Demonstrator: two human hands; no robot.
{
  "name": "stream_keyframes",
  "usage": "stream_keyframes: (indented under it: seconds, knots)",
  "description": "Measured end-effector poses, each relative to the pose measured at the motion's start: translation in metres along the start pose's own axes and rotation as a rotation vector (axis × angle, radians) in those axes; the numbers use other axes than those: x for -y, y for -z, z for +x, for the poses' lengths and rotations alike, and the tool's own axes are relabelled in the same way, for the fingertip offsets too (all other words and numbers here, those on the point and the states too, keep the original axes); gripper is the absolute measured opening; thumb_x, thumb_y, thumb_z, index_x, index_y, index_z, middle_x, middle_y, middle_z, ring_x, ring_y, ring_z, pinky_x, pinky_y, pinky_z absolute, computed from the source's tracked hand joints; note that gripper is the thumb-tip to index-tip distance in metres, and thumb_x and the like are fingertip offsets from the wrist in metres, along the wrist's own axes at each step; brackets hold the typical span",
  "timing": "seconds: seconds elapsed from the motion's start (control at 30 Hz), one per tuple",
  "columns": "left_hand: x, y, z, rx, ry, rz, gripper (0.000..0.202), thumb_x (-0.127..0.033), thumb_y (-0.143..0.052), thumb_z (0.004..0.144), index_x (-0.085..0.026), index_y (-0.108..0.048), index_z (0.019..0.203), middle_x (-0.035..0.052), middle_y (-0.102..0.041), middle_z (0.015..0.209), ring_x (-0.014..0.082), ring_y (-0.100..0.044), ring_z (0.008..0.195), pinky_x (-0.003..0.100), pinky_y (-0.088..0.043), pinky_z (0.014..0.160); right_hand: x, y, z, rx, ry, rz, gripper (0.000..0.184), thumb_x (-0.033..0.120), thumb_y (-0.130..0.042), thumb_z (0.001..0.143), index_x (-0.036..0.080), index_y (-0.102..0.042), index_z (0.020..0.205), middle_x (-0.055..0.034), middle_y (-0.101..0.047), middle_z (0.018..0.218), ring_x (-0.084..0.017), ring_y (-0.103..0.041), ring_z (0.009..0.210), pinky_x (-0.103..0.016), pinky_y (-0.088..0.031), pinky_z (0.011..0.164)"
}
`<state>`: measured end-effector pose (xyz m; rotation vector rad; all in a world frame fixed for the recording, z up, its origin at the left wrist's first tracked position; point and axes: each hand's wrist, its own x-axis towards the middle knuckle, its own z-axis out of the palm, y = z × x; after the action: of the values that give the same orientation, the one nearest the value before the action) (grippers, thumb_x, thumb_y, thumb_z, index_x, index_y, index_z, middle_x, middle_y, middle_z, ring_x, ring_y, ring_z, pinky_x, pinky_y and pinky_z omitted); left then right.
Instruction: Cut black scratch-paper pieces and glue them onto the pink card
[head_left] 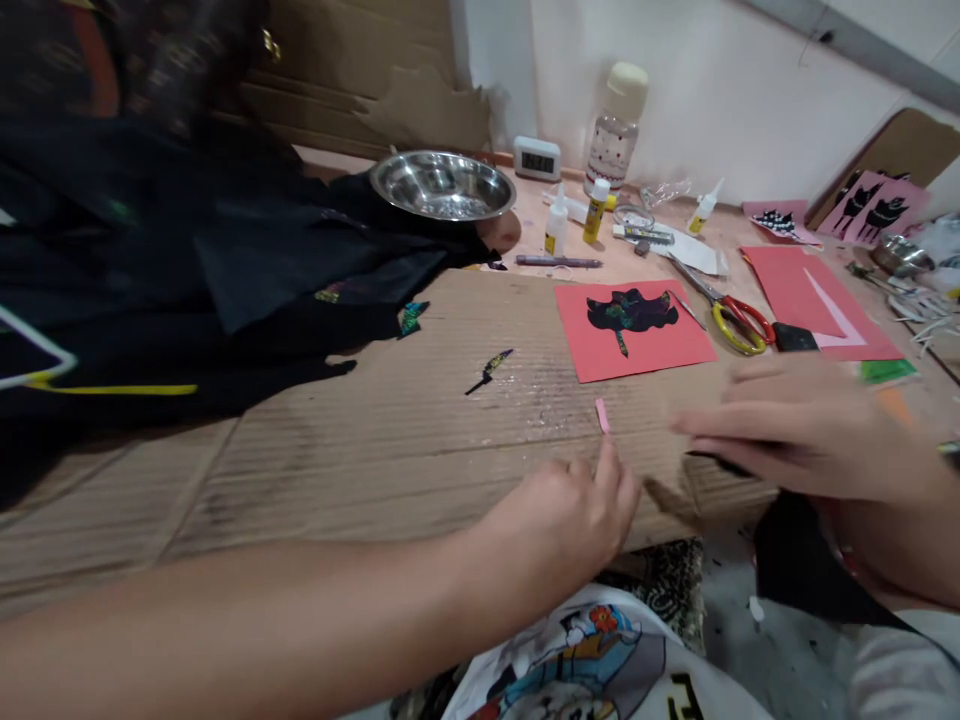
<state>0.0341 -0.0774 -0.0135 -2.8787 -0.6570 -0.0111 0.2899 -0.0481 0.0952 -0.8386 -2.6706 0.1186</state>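
My left hand (574, 515) rests near the front edge of a brown cardboard sheet (360, 440), fingers curled in a pinch on a small pink strip (602, 416) that sticks up from them. My right hand (802, 425) is blurred, fingers stretched out flat over a black sheet of paper (810, 560) at the cardboard's right edge. Beyond both hands lies a red card (637, 345) with a black leaf-shaped cut-out (630, 310) stuck on it.
Red-and-yellow scissors (739, 320), a pen (559, 262), glue bottles (556, 225), a steel bowl (442, 185), a clear bottle (615, 130) and a small clock (537, 158) stand behind. Red paper (810, 290) lies right. Black fabric (187, 260) covers the left.
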Motion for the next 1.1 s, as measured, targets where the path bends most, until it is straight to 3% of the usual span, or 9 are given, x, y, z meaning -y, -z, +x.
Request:
stream_keyframes:
  seconds: [0.07, 0.13, 0.2, 0.27, 0.4, 0.57, 0.93, 1.1]
  knots:
    - [0.0, 0.0, 0.0, -0.015, 0.016, 0.0, 0.029, -0.012, -0.052, 0.094, -0.005, -0.069, 0.117, 0.032, -0.069, 0.131, 0.0227, -0.072, 0.06, 0.031, -0.056, 0.045, -0.01, -0.042, 0.004, 0.091, 0.137, -0.015, 0.023, 0.022, -0.055, 0.106, 0.02, -0.077, 0.11, -0.0008, -0.062, 0.066, -0.014, -0.053, 0.062, -0.029, -0.033, 0.056]
    - [0.0, 0.0, 0.0, -0.03, 0.033, -0.004, 0.028, -0.013, -0.053, 0.094, -0.006, -0.069, 0.116, 0.0312, -0.069, 0.131, 0.022, -0.072, 0.059, 0.03, -0.056, 0.045, -0.026, -0.082, 0.007, 0.11, 0.14, 0.004, 0.026, 0.024, -0.052, 0.107, 0.02, -0.077, 0.112, -0.0006, -0.064, 0.065, -0.013, -0.052, 0.059, -0.027, -0.032, 0.055]
    - [0.002, 0.0, 0.0, -0.039, 0.04, -0.016, 0.025, -0.014, -0.056, 0.093, -0.008, -0.07, 0.112, 0.0282, -0.072, 0.129, 0.0209, -0.071, 0.058, 0.03, -0.056, 0.045, -0.039, -0.107, 0.007, 0.068, 0.122, 0.078, 0.028, 0.025, -0.051, 0.108, 0.018, -0.078, 0.108, -0.0016, -0.067, 0.068, -0.013, -0.053, 0.06, -0.025, -0.034, 0.056]
    - [0.003, 0.0, 0.0, -0.047, 0.044, -0.027, 0.022, -0.015, -0.059, 0.09, -0.01, -0.071, 0.108, 0.0243, -0.075, 0.123, 0.0204, -0.071, 0.056, 0.03, -0.056, 0.045, -0.046, -0.119, 0.004, 0.018, 0.122, 0.12, 0.028, 0.026, -0.051, 0.108, 0.018, -0.078, 0.105, -0.0015, -0.066, 0.067, -0.012, -0.053, 0.06, -0.025, -0.035, 0.057]
    - [0.004, -0.004, -0.001, -0.121, 0.059, -0.023, 0.02, -0.016, -0.061, 0.087, -0.011, -0.071, 0.103, 0.0227, -0.077, 0.118, 0.0202, -0.069, 0.053, 0.029, -0.055, 0.043, -0.047, -0.122, -0.001, -0.028, 0.166, 0.117, 0.026, 0.025, -0.052, 0.108, 0.016, -0.077, 0.109, -0.0004, -0.061, 0.065, -0.013, -0.05, 0.06, -0.027, -0.032, 0.056]
    - [0.001, -0.007, -0.002, -0.22, 0.099, -0.016, 0.025, -0.011, -0.057, 0.078, -0.013, -0.072, 0.097, 0.0198, -0.08, 0.113, 0.0204, -0.067, 0.051, 0.03, -0.053, 0.04, -0.044, -0.126, -0.002, 0.015, 0.185, 0.059, 0.027, 0.026, -0.052, 0.108, 0.015, -0.076, 0.114, -0.0013, -0.063, 0.067, -0.015, -0.051, 0.061, -0.03, -0.031, 0.058]
    - [-0.011, -0.003, -0.006, -0.208, 0.115, 0.053, 0.039, -0.011, -0.05, 0.081, -0.006, -0.075, 0.111, 0.0225, -0.08, 0.107, 0.0204, -0.069, 0.054, 0.027, -0.051, 0.042, -0.03, -0.128, 0.003, 0.076, 0.105, -0.055, 0.042, 0.032, -0.038, 0.112, 0.017, -0.076, 0.103, -0.0017, -0.063, 0.064, -0.015, -0.05, 0.058, -0.031, -0.028, 0.059]
    - [-0.014, 0.0, -0.006, -0.227, 0.109, 0.05, 0.036, -0.011, -0.049, 0.083, -0.008, -0.077, 0.106, 0.0191, -0.082, 0.103, 0.0195, -0.07, 0.054, 0.026, -0.05, 0.042, -0.033, -0.13, -0.002, 0.002, 0.132, -0.011, 0.034, 0.03, -0.046, 0.11, 0.016, -0.077, 0.106, -0.0015, -0.065, 0.064, -0.016, -0.053, 0.06, -0.031, -0.031, 0.058]
